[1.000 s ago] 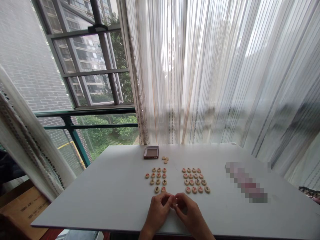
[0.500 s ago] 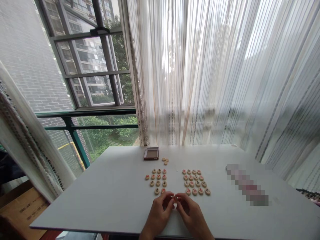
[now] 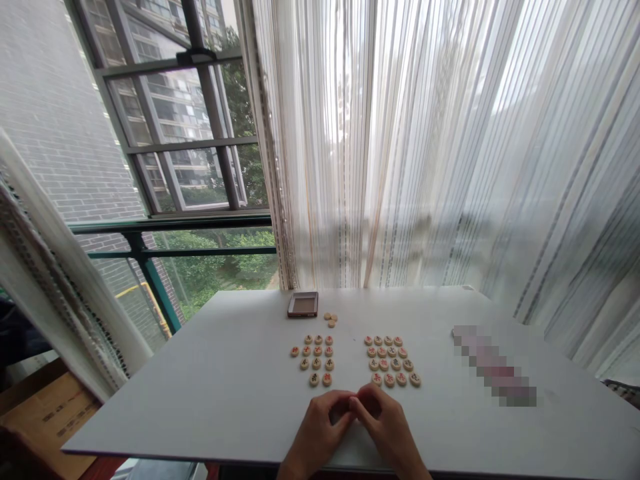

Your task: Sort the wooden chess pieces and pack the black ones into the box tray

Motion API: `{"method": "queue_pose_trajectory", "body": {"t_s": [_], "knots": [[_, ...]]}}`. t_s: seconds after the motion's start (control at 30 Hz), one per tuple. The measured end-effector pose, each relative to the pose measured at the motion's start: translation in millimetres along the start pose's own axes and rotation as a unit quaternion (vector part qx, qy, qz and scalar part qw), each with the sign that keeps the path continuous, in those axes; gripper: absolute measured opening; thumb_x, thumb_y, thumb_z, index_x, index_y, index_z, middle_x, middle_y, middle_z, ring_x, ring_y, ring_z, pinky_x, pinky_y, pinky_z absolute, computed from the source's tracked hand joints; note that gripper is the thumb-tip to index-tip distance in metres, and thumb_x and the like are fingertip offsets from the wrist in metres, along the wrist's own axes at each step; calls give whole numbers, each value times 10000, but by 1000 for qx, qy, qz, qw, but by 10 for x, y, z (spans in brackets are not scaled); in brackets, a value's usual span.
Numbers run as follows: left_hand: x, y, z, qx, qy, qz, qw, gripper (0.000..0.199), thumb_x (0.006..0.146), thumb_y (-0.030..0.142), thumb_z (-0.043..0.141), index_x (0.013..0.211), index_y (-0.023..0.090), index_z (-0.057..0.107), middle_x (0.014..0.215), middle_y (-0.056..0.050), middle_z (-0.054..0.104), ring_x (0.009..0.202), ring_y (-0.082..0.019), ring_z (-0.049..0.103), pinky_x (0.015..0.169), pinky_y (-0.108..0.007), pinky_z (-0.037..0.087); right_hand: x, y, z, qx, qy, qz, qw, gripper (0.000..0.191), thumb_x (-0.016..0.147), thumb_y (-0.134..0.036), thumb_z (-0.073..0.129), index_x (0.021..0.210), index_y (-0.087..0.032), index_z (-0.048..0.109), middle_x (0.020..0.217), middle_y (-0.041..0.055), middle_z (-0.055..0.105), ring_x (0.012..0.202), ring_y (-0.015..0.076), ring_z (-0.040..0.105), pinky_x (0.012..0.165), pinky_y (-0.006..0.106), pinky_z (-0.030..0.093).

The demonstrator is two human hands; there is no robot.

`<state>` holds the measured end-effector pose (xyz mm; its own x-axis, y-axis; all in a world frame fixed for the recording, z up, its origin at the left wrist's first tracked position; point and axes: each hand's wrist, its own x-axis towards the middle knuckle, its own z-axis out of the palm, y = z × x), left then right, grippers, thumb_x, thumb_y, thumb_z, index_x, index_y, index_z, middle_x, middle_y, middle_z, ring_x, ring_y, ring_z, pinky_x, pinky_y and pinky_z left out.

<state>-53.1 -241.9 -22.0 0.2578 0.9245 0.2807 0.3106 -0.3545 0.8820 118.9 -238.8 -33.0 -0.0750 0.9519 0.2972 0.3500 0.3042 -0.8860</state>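
My left hand (image 3: 325,427) and my right hand (image 3: 383,420) meet over the near part of the table, fingers curled and fingertips pressed together. Whatever they may hold is hidden by the fingers. Just beyond them lie two groups of round wooden Chinese chess pieces with red or black characters. The left group (image 3: 317,364) stands in uneven rows, its closest piece (image 3: 327,379) a little past my left fingers. The right group (image 3: 395,365) forms a neat block, its front row (image 3: 389,380) close to my right fingers.
Three pieces without visible characters (image 3: 332,324) lie farther back, beside a shallow open box (image 3: 303,305). At the right of the white table (image 3: 200,393) is a pixelated strip (image 3: 493,367). Curtains and a window stand behind; a cardboard box (image 3: 50,413) sits low on the left.
My fingertips have closed together, covering a small pale thing that showed between them. Both hands have come slightly nearer to me, uncovering a red-marked piece in the left group.
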Motion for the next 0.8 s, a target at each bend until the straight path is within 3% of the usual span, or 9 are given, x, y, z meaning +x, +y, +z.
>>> {"method": "queue_pose_trajectory", "body": {"t_s": [0.2,0.4,0.63,0.8], "knots": [[7,15,-7,6,5,6,1000,259,894,388,657,1065,222,758,1008,-79,778,906,-231,719,857,-302,567,-17,-5,-12,46,-18,12,999,385,950,-541,537,823,-201,664,720,31,717,673,193,685,645,261,520],[44,-4,-5,-59,8,-12,998,349,914,449,634,1144,198,712,938,-80,783,854,-218,738,820,-288,584,-27,-58,0,102,-22,-32,994,274,956,-441,563,1043,-207,675,880,68,752,728,199,714,697,286,571],[42,-18,-25,-83,2,-5,997,354,934,446,612,1178,203,693,949,-77,778,858,-213,736,832,-291,578,-17,17,47,67,-23,-49,996,253,908,-399,627,1073,-209,657,867,55,750,718,192,714,683,275,567],[58,-88,10,-97,6,-27,995,336,898,455,666,1081,174,688,874,-77,773,820,-211,735,758,-271,572,-25,37,66,45,-33,-61,997,168,899,-276,613,1052,-212,640,843,31,731,709,174,687,676,255,541]]}}
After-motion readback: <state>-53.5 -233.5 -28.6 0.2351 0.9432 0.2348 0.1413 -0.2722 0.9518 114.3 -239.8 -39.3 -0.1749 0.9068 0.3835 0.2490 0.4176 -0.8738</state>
